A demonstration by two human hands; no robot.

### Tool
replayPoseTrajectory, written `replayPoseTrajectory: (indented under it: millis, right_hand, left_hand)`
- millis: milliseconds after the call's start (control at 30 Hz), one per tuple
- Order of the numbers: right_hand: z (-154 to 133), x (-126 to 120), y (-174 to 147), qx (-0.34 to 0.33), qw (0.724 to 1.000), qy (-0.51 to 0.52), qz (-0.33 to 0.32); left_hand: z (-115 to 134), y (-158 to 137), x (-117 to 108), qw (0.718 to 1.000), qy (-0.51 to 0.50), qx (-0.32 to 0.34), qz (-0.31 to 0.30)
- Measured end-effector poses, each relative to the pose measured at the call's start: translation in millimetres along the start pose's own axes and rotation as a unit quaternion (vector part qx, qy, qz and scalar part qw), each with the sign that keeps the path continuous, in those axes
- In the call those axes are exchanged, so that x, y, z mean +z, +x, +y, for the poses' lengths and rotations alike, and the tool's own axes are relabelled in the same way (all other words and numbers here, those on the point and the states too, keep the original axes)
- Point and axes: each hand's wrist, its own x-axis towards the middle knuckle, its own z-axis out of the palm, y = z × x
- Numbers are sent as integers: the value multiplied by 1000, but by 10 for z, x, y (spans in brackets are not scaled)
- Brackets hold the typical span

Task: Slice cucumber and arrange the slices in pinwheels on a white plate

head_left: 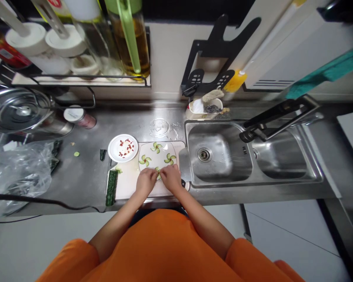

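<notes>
My left hand [147, 181] and my right hand [171, 178] meet at the near edge of a white, dark-rimmed plate [157, 156]. Their fingers are pinched together at small cucumber slices [158, 172], partly covered by the fingertips. Three pinwheels of green cucumber slices with red centres lie on the plate: a far one [156, 147], a left one [144, 160] and a right one [170, 158]. The plate rests on a cutting board [126, 187]. A cut length of cucumber [111, 188] lies along the board's left side. A cleaver [185, 164] lies to the right of the plate.
A white dish [114, 144] with small red pieces stands left of the plate. Further left are cucumber ends [102, 154], a plastic bag [20, 172] and a lidded pot [17, 111]. A double sink [219, 150] is on the right. Bottles [132, 43] line a rack above.
</notes>
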Motion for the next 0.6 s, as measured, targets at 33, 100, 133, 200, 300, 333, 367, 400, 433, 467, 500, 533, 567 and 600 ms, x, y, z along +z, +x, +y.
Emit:
replayPoseTrajectory:
  millis: [33, 100, 133, 200, 300, 333, 367, 400, 433, 467, 500, 533, 567, 600]
  right_hand:
    - [-2, -2, 3, 0, 1000, -1, -1]
    - [-4, 0, 5, -3, 1000, -3, 1]
    - [-3, 5, 6, -5, 1000, -3, 3]
    - [1, 18, 5, -7, 1000, -5, 8]
    - [13, 43, 6, -12, 1000, -5, 13]
    - [17, 50, 7, -14, 1000, -6, 14]
    - [20, 55, 9, -16, 1000, -7, 14]
    - [23, 59, 10, -17, 1000, -9, 14]
    - [24, 60, 12, -17, 1000, -10, 14]
    - [25, 59, 13, -16, 1000, -11, 14]
    - [24, 57, 13, -15, 1000, -12, 14]
    - [23, 53, 13, -15, 1000, -12, 14]
    - [20, 48, 12, -15, 1000, -11, 14]
    - [17, 42, 10, -15, 1000, -10, 14]
  left_hand:
    - [-2, -3, -1, 1000, 1, 1, 1]
    - [-8, -9, -1, 1000, -1, 4, 3]
    - [-12, -11, -1, 1000, -2, 6, 4]
    - [-21, -12, 0, 1000, -2, 8, 5]
    - [-38, -8, 8, 1000, 8, 13, 0]
    - [-43, -6, 12, 1000, 11, 14, -3]
    - [-47, -4, 16, 1000, 14, 13, -5]
    - [-51, -2, 21, 1000, 16, 12, -6]
    - [-53, -1, 26, 1000, 18, 11, -6]
    - [-54, 0, 30, 1000, 19, 11, -5]
    - [-55, 0, 33, 1000, 20, 11, -4]
    - [-54, -1, 35, 1000, 19, 13, -3]
    - [-53, -2, 36, 1000, 17, 15, -1]
    - [-52, -4, 35, 1000, 14, 17, 1]
